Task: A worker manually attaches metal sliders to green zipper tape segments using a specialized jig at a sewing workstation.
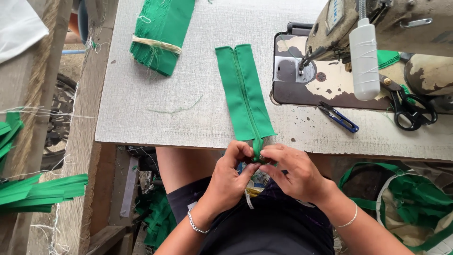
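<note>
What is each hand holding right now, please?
Left hand: closed, pinching the near end of the green zipper strip.
Right hand: closed, pinching that same end.

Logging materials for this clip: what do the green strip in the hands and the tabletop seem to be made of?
The green zipper strip looks like matte woven cloth with a zipper sewn down its middle: it lies limp, and a center seam shows. The tabletop seems to be board with a pale grey textured laminate, judging by its fine weave-like grain and worn edge.
</note>
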